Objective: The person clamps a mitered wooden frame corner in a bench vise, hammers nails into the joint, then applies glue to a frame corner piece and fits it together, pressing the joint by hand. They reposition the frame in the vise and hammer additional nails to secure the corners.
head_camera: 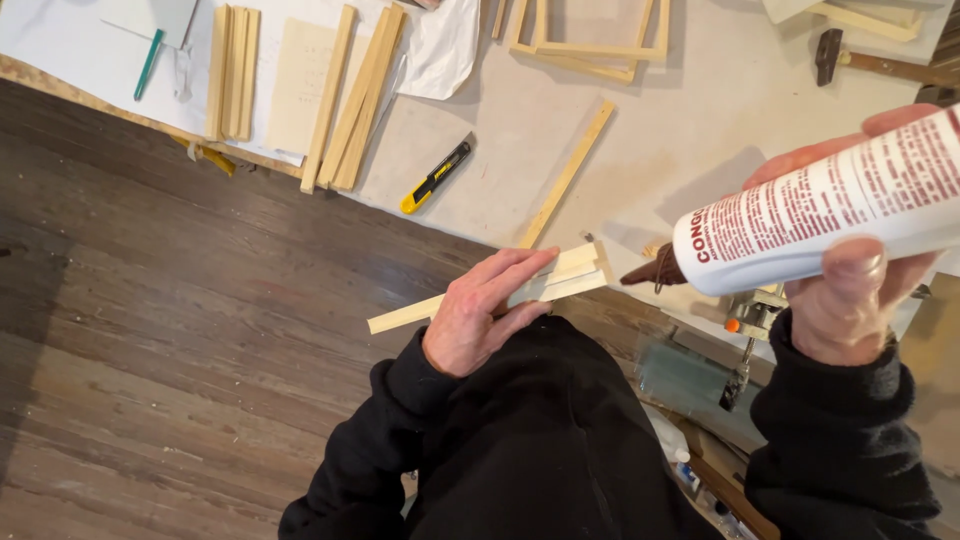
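My left hand (480, 310) grips a few thin pale wooden strips (575, 272) held together as a bundle, pointing up and to the right over my lap. My right hand (850, 290) holds a white glue bottle (820, 215) with red print, tilted so its brown nozzle (648, 271) sits just right of the strips' end. The nozzle tip and the strip end are close; whether they touch I cannot tell. Both arms wear black sleeves.
A pale worktable (690, 110) carries a loose wooden strip (568, 172), a yellow utility knife (436, 174), stacks of strips (355, 95), wooden frames (590, 45), a hammer (835, 55) and a teal pen (148, 62). Dark plank floor (180, 340) lies left.
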